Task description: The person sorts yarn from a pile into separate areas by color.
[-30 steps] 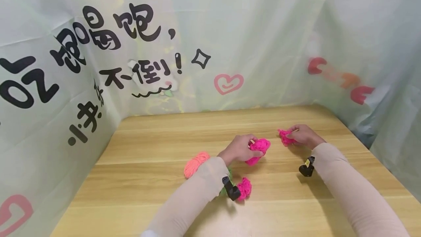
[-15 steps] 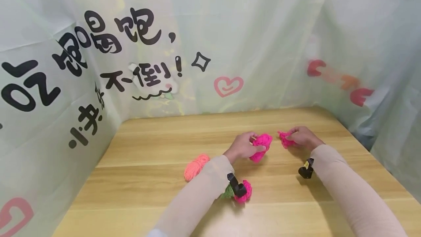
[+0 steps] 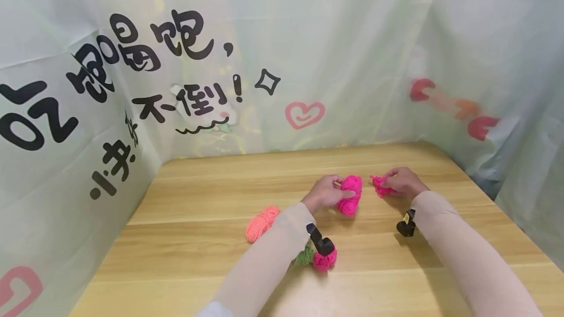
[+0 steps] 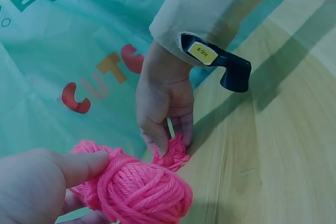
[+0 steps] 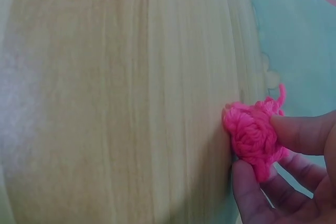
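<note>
In the head view my left hand [image 3: 326,192] grips a bright pink skein of yarn [image 3: 350,196] right of the table's middle. The left wrist view shows the thumb along the skein's upper side and its wound strands [image 4: 147,187] facing the camera. To the right, my right hand [image 3: 403,183] pinches a small pink crocheted piece [image 3: 381,186]. Seen from the right wrist, this crocheted piece [image 5: 257,135] has a knotted, rosette-like face and a short yarn end sticking out. Thumb and fingertips press it from opposite sides. A small gap separates the skein from the crocheted piece.
An orange skein [image 3: 262,223] lies on the wooden table [image 3: 198,258], left of my left forearm. A green yarn bundle [image 3: 304,256] and another pink yarn piece [image 3: 325,260] sit beneath that forearm, partly hidden. A printed curtain [image 3: 352,62] stands behind the table.
My left hand has shifted slightly away from me and to the right, turning the pink skein more upright. The right hand keeps nearly the same place with the crocheted piece.
</note>
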Available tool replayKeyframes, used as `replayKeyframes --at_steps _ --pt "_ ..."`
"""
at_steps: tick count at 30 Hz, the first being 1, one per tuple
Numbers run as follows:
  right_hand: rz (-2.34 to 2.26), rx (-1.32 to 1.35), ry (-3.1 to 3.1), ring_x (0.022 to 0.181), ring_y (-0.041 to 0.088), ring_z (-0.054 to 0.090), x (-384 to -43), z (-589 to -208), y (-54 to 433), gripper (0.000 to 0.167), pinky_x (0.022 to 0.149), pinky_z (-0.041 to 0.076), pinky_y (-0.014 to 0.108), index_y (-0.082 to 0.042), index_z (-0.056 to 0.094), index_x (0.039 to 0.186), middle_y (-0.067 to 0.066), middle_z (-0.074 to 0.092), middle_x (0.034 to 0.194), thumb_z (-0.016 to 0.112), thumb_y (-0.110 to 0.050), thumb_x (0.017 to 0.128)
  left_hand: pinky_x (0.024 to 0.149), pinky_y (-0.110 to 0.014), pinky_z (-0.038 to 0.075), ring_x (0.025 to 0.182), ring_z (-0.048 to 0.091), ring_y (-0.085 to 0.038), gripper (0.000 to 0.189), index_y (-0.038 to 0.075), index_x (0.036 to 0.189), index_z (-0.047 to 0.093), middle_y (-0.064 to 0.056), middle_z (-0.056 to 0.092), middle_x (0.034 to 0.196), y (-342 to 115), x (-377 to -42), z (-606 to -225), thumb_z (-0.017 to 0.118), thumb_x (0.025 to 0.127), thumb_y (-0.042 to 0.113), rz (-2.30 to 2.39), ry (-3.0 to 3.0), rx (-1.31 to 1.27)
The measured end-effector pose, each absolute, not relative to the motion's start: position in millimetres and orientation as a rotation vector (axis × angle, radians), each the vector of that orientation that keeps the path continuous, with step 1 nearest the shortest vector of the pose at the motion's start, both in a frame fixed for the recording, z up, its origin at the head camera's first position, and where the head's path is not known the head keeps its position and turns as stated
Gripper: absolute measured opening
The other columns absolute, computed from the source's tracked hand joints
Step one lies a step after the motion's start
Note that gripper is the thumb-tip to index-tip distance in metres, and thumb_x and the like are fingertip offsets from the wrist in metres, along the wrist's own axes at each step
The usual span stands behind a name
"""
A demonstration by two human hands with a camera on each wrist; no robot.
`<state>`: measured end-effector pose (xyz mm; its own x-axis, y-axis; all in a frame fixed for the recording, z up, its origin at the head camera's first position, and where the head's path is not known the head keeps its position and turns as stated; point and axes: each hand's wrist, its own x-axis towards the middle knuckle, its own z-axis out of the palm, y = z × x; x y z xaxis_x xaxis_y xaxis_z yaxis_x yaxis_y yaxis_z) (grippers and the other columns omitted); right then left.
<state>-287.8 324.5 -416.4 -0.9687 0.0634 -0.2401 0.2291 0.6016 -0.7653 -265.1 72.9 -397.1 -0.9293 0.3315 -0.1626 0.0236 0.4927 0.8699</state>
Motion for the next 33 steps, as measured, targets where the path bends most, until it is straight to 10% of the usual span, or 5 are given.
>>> replayKeyframes --at_steps 33 --pt "-1.23 0.229 2.69 0.081 0.019 0.056 -292 -412 329 0.031 0.064 0.053 0.026 0.009 0.062 0.108 0.018 0.059 0.101 0.066 -0.012 0.085 0.072 -0.043 0.058 0.078 0.066 -0.027 0.009 0.0 0.094 0.057 -0.012 0.061 0.088 115 -285 -415 0.066 0.091 0.003 1.829 1.981 0.041"
